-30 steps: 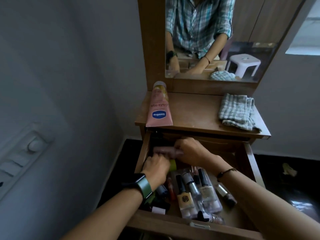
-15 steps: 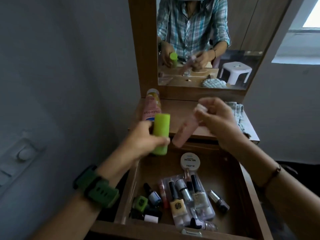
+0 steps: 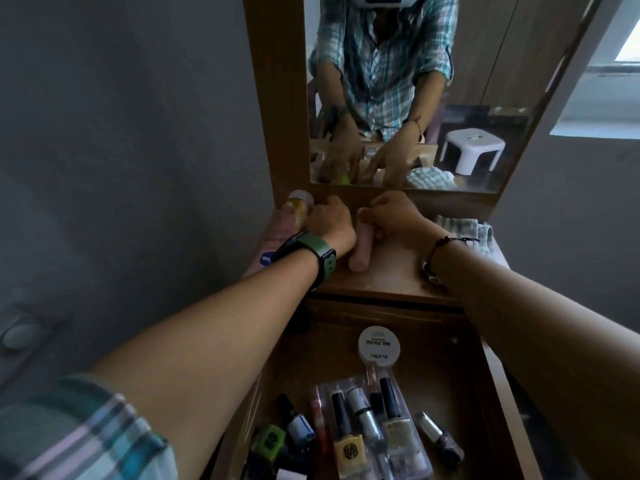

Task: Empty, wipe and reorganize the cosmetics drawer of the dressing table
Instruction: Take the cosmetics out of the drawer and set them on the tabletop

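Dim room, daylight from the window [image 3: 620, 64] (upper right); soft blur, wide-angle bending at edges.

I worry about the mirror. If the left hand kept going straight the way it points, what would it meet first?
Probably the brown wooden mirror frame just beyond the left hand, below the mirror glass; depth is unclear.
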